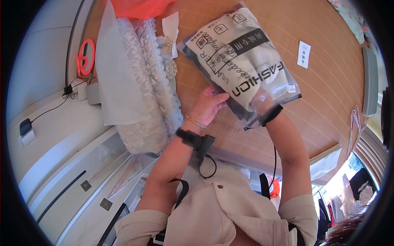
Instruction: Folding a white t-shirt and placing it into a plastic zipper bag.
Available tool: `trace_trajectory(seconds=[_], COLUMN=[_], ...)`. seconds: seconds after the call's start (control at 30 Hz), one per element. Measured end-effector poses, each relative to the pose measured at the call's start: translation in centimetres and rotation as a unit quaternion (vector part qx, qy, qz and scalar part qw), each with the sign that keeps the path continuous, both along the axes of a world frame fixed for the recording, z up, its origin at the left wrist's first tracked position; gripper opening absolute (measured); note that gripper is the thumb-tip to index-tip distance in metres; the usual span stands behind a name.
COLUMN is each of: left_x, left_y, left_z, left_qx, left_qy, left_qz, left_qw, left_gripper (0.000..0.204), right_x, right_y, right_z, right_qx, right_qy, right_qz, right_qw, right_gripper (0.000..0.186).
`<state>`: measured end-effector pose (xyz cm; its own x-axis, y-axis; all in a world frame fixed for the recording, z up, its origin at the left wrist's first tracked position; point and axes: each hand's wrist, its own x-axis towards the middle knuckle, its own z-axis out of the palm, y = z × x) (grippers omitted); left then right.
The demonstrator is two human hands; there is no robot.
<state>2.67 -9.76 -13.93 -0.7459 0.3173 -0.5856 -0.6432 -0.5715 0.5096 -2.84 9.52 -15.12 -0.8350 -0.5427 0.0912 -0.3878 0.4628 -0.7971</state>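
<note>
A clear plastic garment bag [256, 61] with dark print lies tilted on the brown wooden table [230, 141]. White folded cloth [250, 84] shows through its film. At the bag's lower left edge, my left hand [207, 104] pinches the plastic between thumb and fingers. My right hand [261, 101] reaches in through the bag's near opening, up to the black wrist strap. It shows only dimly through the plastic, beside the cloth, and its fingers are mostly hidden.
Rolled white lace fabric [154, 88] lies left of the bag, with a red plastic bag [141, 8] beyond. A small white card [304, 54] lies to the right. An orange-red ring-shaped object [85, 57] and a black cable [47, 110] are at far left.
</note>
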Motion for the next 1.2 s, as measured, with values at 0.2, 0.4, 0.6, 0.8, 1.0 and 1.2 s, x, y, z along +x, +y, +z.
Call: trace_trajectory(seconds=[0.2,0.4,0.6,0.8,1.0,1.2], left_x=[0.0,-0.2,-0.4,-2.9,-4.3,-3.5], left_y=[-0.4,-1.1,-1.7,-3.9,-4.3,-3.5], left_z=[-0.2,-0.7,-0.9,-0.9,0.2,-1.0], left_qx=[0.007,0.066,0.072,0.042,0.0,0.073], left_qy=[-0.015,-0.004,0.001,0.001,-0.002,-0.039], left_qz=[0.005,-0.023,-0.045,0.036,0.027,-0.047], left_qw=[1.0,0.998,0.996,0.998,1.0,0.995], left_gripper=[0.034,0.042,0.054,0.073,0.094,0.092], right_x=[0.2,-0.4,0.2,-0.2,-1.6,-3.7], right_y=[0.2,1.3,1.1,0.6,-0.7,-3.0], right_z=[0.0,-0.1,-0.7,-0.9,-0.4,0.0], right_qx=[-0.124,-0.223,-0.251,-0.243,-0.202,-0.089], right_qy=[-0.226,-0.419,-0.469,-0.477,-0.429,-0.277], right_qz=[-0.063,-0.13,-0.143,-0.141,-0.117,-0.046], right_qw=[0.964,0.871,0.835,0.833,0.873,0.956], right_gripper=[0.039,0.04,0.041,0.042,0.042,0.042])
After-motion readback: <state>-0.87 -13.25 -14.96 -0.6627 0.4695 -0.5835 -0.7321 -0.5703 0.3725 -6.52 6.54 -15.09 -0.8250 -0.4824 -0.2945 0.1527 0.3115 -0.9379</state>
